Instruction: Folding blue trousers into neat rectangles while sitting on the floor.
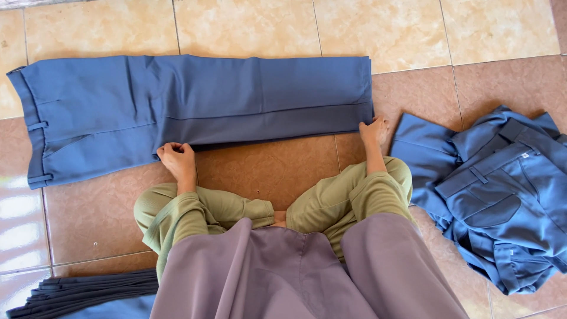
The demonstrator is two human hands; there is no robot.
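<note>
A pair of blue trousers [195, 100] lies flat on the tiled floor, legs together, waistband at the left and hems at the right. My left hand [177, 158] pinches the near edge of the trousers around the crotch seam, fingers curled on the cloth. My right hand [374, 131] presses on the near corner of the hem end, fingertips gripping the fabric. Both arms wear olive-green sleeves, and my crossed legs sit just in front of the trousers.
A loose heap of more blue trousers [502, 189] lies on the floor to my right. A stack of dark folded cloth [77, 292] sits at the bottom left. Beige and brown floor tiles [266, 171] surround everything.
</note>
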